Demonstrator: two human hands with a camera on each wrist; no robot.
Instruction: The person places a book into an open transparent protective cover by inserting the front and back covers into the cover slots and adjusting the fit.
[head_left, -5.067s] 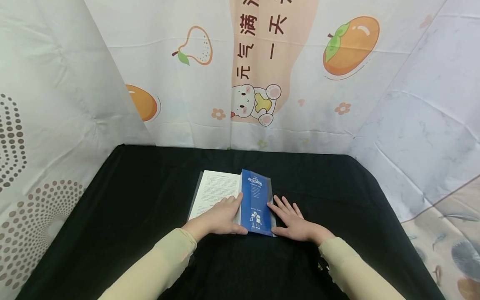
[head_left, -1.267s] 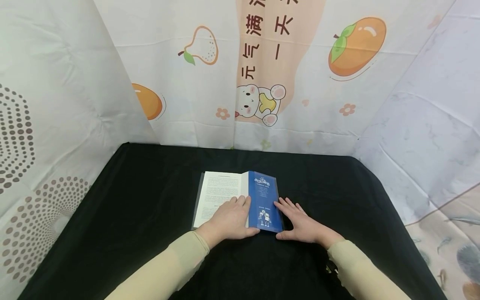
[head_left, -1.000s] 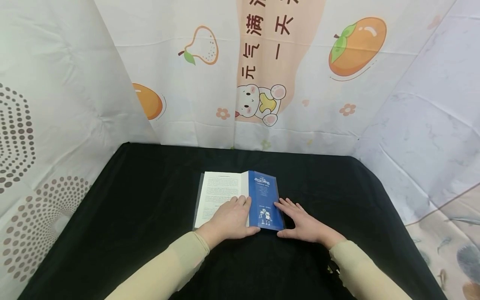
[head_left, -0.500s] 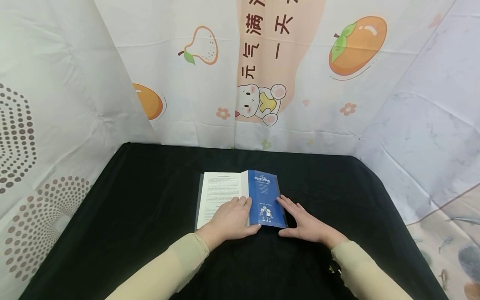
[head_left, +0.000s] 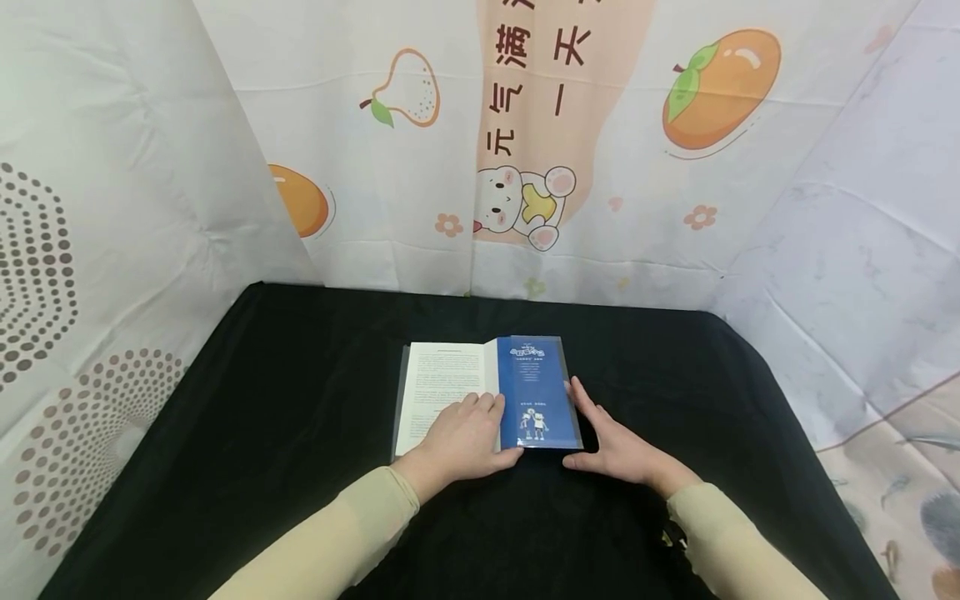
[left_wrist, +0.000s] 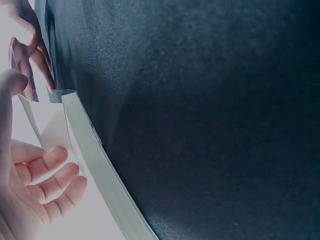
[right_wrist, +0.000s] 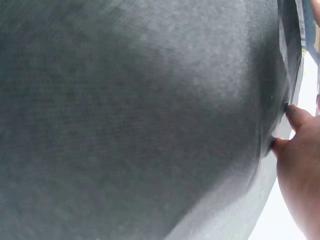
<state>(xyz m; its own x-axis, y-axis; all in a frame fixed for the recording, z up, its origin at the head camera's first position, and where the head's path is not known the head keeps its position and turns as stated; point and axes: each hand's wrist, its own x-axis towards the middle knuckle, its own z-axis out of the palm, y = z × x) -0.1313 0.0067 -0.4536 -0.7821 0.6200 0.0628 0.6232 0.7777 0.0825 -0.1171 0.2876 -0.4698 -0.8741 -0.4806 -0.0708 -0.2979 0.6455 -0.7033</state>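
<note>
An open book (head_left: pixel 446 367) in a clear plastic cover lies on the black cloth, its printed page on the left. On its right side is a blue flap (head_left: pixel 536 383) with white print and small figures. My left hand (head_left: pixel 457 437) rests on the page, fingertips near the fold and thumb at the flap's lower edge. In the left wrist view its fingers (left_wrist: pixel 55 182) lie loosely bent over the pale page. My right hand (head_left: pixel 618 442) is at the flap's right edge, index finger touching it and thumb spread apart below. The right wrist view cuts off much of that hand (right_wrist: pixel 302 165).
Black cloth (head_left: pixel 322 358) covers the table around the book. A white printed curtain (head_left: pixel 405 192) hangs behind it, with more fabric on the left and right sides. A small shiny item (head_left: pixel 667 540) shows beside the right sleeve (head_left: pixel 720 533).
The blue flap has spread wider and flatter to the right. My right hand has shifted slightly right with its edge. The left hand has stayed nearly still over the last second.
</note>
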